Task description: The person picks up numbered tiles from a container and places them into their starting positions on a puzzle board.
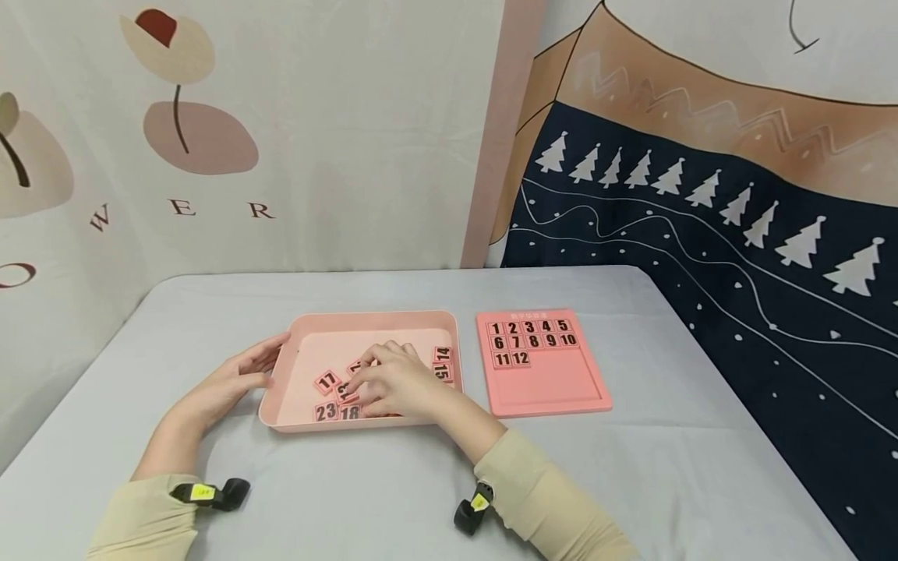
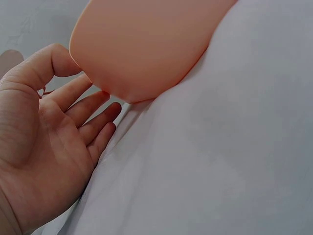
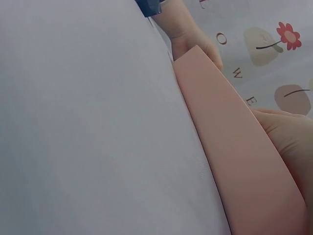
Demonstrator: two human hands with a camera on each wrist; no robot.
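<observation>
Before patterned hangings [image 1: 199,139], number tiles [image 1: 326,411] lie in a pink tray [image 1: 351,336] on the cloth-covered bench [image 1: 337,491]; the left hand [image 1: 228,379], fingers relaxed, touches its side; the right hand's [image 1: 404,382] hold I can't tell.

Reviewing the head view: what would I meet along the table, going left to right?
Left hand → tile 17 → right hand → tile 14 → pink number board.

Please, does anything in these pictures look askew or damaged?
No damage shows. In the tray, tile 17 lies askew and tiles 14 and 15 lie sideways, which looks untidy against the board, where tiles 1 to 12 sit in straight rows.
</observation>
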